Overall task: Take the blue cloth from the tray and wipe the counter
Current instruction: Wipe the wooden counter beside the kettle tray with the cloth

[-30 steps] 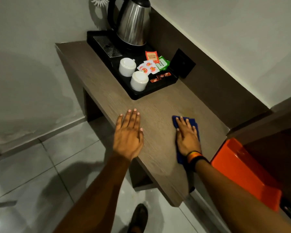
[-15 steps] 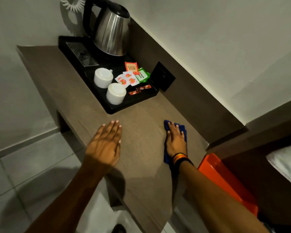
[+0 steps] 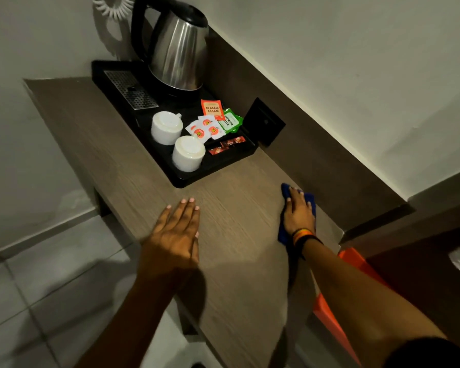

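The blue cloth (image 3: pixel 283 233) lies flat on the brown wooden counter (image 3: pixel 239 208), near its right end by the back panel. My right hand (image 3: pixel 298 212) presses flat on top of the cloth and hides most of it; blue shows past the fingertips and beside the wrist. My left hand (image 3: pixel 175 232) rests palm down on the counter near the front edge, fingers spread, holding nothing. The black tray (image 3: pixel 218 170) stands behind both hands at the counter's far left.
On the tray stand a steel kettle (image 3: pixel 178 54), two upturned white cups (image 3: pixel 188 153) and several tea and sugar sachets (image 3: pixel 211 120). A black wall socket (image 3: pixel 263 124) sits behind the tray. An orange bin (image 3: pixel 356 269) stands below the counter's right end. Tiled floor lies on the left.
My right hand has slid the cloth farther back along the counter toward the wall panel. My left hand stays flat near the front edge. The camera view has shifted.
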